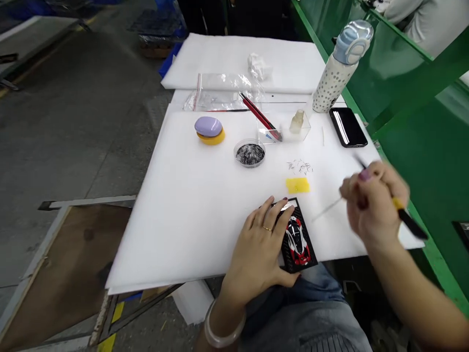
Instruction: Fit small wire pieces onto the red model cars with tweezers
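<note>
My left hand lies over the left side of a black plate with a small red, white and black model car on it, thumb at the near edge and fingers at the far edge. The plate sits at the table's front edge. To the right, my right hand is raised and closed around a slim tool with a yellow and black handle; its thin shaft points down-left, blurred. A second dark tip sticks out above the fingers, its kind unclear. Beyond the plate lie a yellow piece and scattered thin black bits.
A round dish of black bits, a purple and yellow case, red tweezers and a clear box with a small bottle stand farther back. A water bottle and phone are by the green partition.
</note>
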Demonstrator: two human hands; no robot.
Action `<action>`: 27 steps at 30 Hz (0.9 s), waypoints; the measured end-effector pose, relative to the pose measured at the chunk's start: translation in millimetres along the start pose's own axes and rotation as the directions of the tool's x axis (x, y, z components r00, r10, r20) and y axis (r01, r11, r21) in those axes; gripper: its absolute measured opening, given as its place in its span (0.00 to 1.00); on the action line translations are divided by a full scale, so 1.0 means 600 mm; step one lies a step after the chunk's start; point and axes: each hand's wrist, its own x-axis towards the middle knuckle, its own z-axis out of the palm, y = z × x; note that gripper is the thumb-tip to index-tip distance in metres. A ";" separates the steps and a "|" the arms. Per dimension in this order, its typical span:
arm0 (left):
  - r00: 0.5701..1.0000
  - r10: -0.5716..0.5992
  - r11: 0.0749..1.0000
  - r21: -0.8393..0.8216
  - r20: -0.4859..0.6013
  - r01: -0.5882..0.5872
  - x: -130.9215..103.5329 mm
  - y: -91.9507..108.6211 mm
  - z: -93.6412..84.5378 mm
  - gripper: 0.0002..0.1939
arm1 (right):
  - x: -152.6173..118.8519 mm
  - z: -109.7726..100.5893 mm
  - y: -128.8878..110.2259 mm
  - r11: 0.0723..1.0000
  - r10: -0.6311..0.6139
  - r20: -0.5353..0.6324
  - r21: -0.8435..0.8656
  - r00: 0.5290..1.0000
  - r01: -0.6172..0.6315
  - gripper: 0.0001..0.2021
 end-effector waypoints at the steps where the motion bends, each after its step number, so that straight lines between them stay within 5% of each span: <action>1: 1.000 0.008 1.000 0.010 -0.012 -0.008 -0.001 0.000 0.000 0.64 | -0.034 -0.002 0.012 0.985 0.139 0.012 0.097 0.990 -0.140 0.22; 4: 0.999 0.024 0.999 0.035 -0.047 -0.023 -0.004 0.001 -0.001 0.62 | -0.097 -0.001 0.044 0.934 0.293 -0.054 0.230 0.955 -0.274 0.21; 7: 0.999 0.016 0.999 0.038 -0.044 -0.015 -0.005 0.001 -0.001 0.61 | -0.111 0.003 0.055 0.936 0.296 -0.103 0.229 0.950 -0.267 0.20; 22: 0.999 0.022 0.997 0.069 -0.050 -0.018 -0.006 0.000 0.002 0.62 | -0.118 -0.003 0.064 0.953 0.283 -0.086 0.138 0.955 -0.270 0.19; 27: 0.999 0.016 0.999 0.043 -0.034 -0.015 -0.005 -0.001 -0.001 0.62 | -0.053 -0.034 0.052 0.973 0.209 0.018 -0.107 0.978 -0.206 0.19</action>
